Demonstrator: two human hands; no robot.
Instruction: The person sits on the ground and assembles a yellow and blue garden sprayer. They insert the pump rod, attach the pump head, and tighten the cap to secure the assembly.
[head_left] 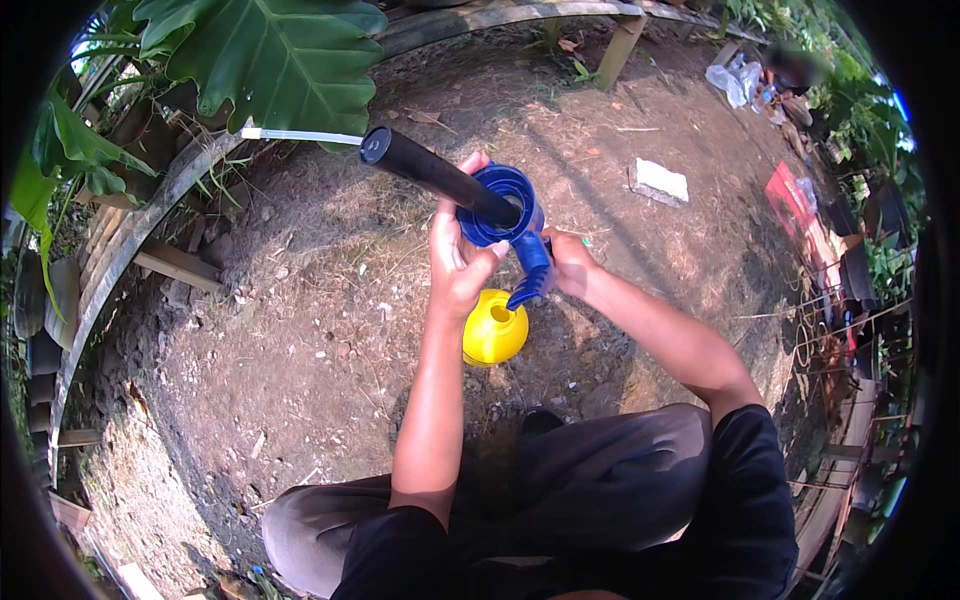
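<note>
A blue plastic sprayer head (530, 262) with a round threaded collar is held up in front of me. A long black tube (430, 175) runs from inside the collar toward the upper left. At its far end, a thin white tube (305, 135) sticks out to the left. My left hand (462, 265) is wrapped round the collar's left side, thumb at its near edge. My right hand (568, 262) is closed at the head's right side; its fingertips are partly hidden. Just below, apart from the head, a round yellow bottle (492, 338) with an uncovered mouth rests on the ground.
Bare soil with dry grass surrounds my folded legs (610, 470). A white block (660, 183) lies ahead to the right. A large green leaf (275, 60) overhangs the upper left. Wooden edging (150, 230) curves along the left. Plastic bags (735, 82) and a red sheet (790, 205) lie far right.
</note>
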